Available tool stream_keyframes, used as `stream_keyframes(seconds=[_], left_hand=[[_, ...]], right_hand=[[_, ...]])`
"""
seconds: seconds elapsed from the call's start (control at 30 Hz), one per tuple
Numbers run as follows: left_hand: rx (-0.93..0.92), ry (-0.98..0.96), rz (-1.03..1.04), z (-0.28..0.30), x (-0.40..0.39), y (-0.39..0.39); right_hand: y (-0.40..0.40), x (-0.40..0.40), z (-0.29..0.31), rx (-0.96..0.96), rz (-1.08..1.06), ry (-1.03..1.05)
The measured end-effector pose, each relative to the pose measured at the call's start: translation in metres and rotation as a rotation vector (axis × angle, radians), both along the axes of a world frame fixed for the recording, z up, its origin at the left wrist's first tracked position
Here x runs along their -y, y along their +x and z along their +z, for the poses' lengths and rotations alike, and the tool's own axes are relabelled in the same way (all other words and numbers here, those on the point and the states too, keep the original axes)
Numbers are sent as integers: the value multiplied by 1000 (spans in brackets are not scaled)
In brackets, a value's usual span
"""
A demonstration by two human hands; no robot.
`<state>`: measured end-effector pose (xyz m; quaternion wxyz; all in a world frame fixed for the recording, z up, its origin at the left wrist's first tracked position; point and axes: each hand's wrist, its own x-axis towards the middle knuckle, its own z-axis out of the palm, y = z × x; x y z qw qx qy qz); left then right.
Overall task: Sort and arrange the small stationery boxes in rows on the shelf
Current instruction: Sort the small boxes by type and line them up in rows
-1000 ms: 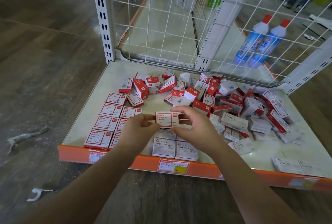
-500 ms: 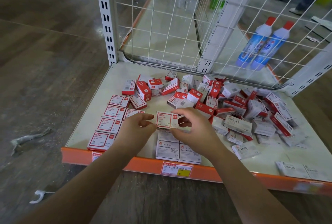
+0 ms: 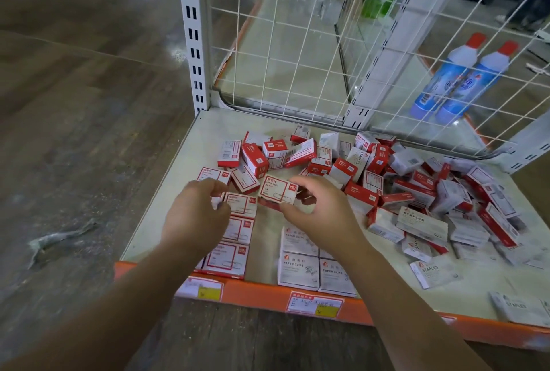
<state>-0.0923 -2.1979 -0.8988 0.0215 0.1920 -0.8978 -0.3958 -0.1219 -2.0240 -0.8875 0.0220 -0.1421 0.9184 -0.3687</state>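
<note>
My right hand (image 3: 315, 212) pinches a red-and-white paper clip box (image 3: 278, 192) by its right end, just above the shelf (image 3: 208, 126). My left hand (image 3: 196, 215) is off that box. It hovers over the flat rows of matching red-bordered boxes (image 3: 239, 203) at the shelf's front left, fingers loosely curled and blurred, and hides part of those rows. Under my right wrist, white paper clip boxes (image 3: 299, 269) lie in a short row at the front edge. A jumbled pile of red and white boxes (image 3: 401, 180) fills the middle and right.
White staples boxes (image 3: 422, 223) lie loose at the right front. An orange lip with price tags (image 3: 268, 290) edges the shelf. A wire grid wall (image 3: 297, 43) and a slotted post (image 3: 193, 28) close the back. Two blue bottles (image 3: 455, 78) stand behind the grid.
My left hand has let go of the box and moved left over the rows. My right hand now holds the box alone, tilted and shifted slightly further back.
</note>
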Motion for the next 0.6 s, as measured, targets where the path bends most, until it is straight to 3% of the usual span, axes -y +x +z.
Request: stream_keyframes(seconds=[0.23, 0.6], left_hand=[[16, -166, 5, -7, 28, -13], [-25, -147, -79, -18, 44, -31]], right_hand=[[-25, 36, -6, -30, -16, 16], [-52, 79, -21, 6, -23, 117]])
